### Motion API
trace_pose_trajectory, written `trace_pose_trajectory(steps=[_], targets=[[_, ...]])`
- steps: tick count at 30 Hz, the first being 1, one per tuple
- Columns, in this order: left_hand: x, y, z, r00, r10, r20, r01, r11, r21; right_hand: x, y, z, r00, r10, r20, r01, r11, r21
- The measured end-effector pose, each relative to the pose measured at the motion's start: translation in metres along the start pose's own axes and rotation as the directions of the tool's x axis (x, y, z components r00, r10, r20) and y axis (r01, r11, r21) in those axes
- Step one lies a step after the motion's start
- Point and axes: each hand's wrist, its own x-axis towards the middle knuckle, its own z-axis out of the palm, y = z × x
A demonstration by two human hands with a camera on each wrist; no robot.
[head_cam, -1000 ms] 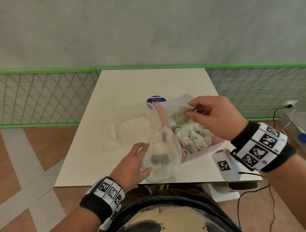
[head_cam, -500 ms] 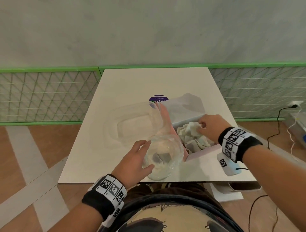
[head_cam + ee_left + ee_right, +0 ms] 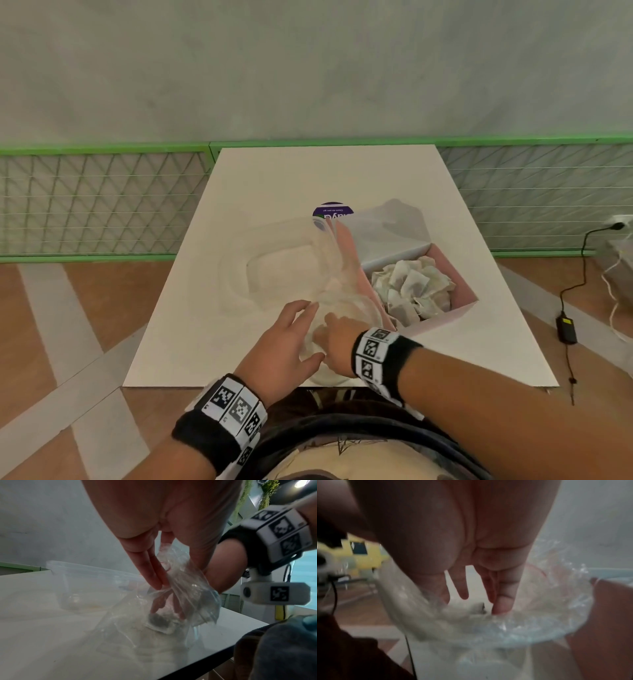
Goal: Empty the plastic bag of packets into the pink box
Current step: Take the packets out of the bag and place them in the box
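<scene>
The limp, slippery plastic bag (image 3: 346, 310), lying at the table's (image 3: 308, 178) near edge beside the pink box (image 3: 459, 311), is being held open by the left hand (image 3: 286, 346), fingers curled on its rim, while the right hand (image 3: 334, 342), fingers loosely apart, is being reached inside toward a light, soft packet (image 3: 160, 622), best pinched at a corner.

left hand (image 3: 281, 346) fingers extended and spread, right hand (image 3: 337, 346) fingers pointing down, hands touching.

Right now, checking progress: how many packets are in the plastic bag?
1 visible: a packet at the bottom of the plastic bag, under the right hand; more may be hidden.
</scene>
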Motion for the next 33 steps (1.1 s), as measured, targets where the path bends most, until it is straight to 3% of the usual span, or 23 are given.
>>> trace_pose_trajectory(steps=[3, 10, 17, 21, 25, 28, 33], targets=[[-0.002, 0.003, -0.003, 1.0, 0.0, -0.013, 0.0, 1.0, -0.004, 0.019, -0.012, 0.005, 0.996, 0.083, -0.017, -0.084, 0.99, -0.113], [-0.004, -0.001, -0.003, 0.999, -0.031, 0.013, 0.031, 1.0, 0.001, 0.029, -0.001, 0.013, 0.987, 0.159, 0.032, -0.159, 0.987, 0.012], [-0.004, 0.002, 0.001, 0.999, -0.034, 0.04, 0.033, 0.999, 0.014, 0.023, 0.006, 0.006, 0.989, 0.055, 0.14, -0.064, 0.996, 0.062], [-0.005, 0.002, -0.001, 0.999, -0.028, 0.027, 0.028, 1.0, 0.007, 0.012, 0.01, 0.007, 0.998, -0.007, -0.057, 0.021, 0.971, 0.238], [-0.007, -0.006, -0.003, 1.0, -0.023, 0.006, 0.023, 1.0, -0.012, -0.007, 0.016, -0.005, 0.965, -0.049, -0.256, 0.145, 0.916, 0.373], [-0.01, -0.012, -0.004, 1.0, -0.02, 0.007, 0.02, 1.0, -0.009, -0.03, 0.026, -0.017, 0.91, -0.025, -0.413, 0.237, 0.85, 0.471], [-0.012, -0.009, -0.004, 1.0, 0.025, 0.017, -0.026, 0.999, 0.046, -0.071, 0.056, -0.045, 0.794, 0.153, -0.588, 0.324, 0.711, 0.624]])
